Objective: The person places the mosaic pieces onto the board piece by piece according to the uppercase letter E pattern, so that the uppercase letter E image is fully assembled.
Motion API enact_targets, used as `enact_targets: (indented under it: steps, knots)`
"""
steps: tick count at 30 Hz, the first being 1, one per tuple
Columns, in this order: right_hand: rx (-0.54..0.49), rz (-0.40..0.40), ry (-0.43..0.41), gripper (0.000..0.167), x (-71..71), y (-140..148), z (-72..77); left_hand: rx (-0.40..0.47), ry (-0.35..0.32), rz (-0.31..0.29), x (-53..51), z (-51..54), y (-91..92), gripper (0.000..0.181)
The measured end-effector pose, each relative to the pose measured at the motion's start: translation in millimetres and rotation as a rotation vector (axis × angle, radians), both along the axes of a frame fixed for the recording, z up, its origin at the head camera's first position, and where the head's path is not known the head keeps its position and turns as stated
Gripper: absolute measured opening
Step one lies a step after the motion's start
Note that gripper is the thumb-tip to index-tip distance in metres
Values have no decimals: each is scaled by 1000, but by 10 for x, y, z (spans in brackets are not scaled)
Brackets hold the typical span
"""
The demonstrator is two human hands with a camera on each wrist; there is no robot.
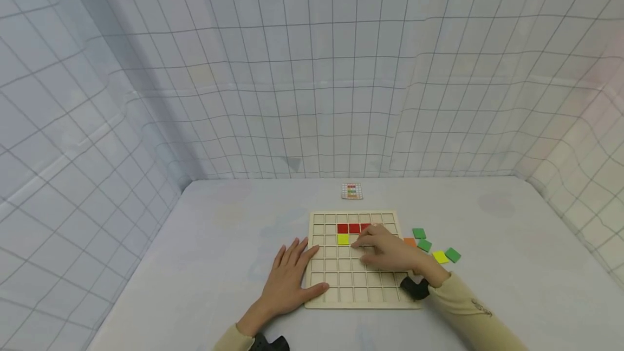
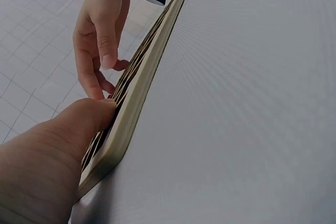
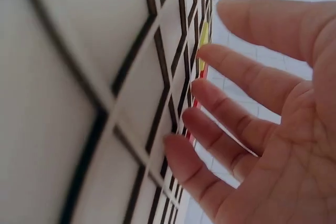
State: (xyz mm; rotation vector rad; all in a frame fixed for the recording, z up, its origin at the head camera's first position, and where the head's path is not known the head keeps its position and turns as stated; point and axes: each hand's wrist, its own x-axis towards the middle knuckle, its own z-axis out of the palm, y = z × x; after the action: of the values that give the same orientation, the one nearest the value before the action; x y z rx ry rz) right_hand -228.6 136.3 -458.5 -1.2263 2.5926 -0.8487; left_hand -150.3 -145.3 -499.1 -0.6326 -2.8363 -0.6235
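Note:
A pale wooden grid board lies on the table. Three red tiles sit in a row in its upper cells, with one yellow tile below the leftmost. My left hand rests along the board's left edge, fingers spread, and the thumb lies over the rim in the left wrist view. Over the middle of the board is my right hand, its fingertips just right of the yellow tile. In the right wrist view its fingers are spread and loosely bent, with nothing between them.
To the board's right lie loose tiles: green ones, a yellow one and an orange one partly behind my right hand. A small card with a coloured grid pattern lies beyond the board. Grid-patterned curtains enclose the table.

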Motion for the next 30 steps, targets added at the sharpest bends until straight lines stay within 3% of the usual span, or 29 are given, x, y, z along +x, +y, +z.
enact_targets:
  steps: [4, 7, 12, 16, 22, 27, 30]
  knots:
    - [-126, 10, -85, 26, -22, 146, 19, 1, 2, -1, 3, -7, -4, 81]
    - [-174, -73, -100, 23, -32, 274, 50, 0, -8, -4, 3, -13, -9, 82]
    - [-101, -318, -7, 18, -50, 517, 91, 10, 2, -6, -7, -29, -12, 82]
    - [7, -435, 40, 24, -49, 711, 119, 10, 1, -6, -11, -29, -10, 82]
    - [95, -483, -13, 35, -80, 913, 128, 8, -5, -2, -17, -28, -9, 82]
    - [66, -491, -120, 34, -146, 988, 97, 9, -5, -1, -20, -28, -10, 82]
    - [41, -536, -166, 30, -184, 998, 79, 11, -5, -2, -19, -24, -10, 82]
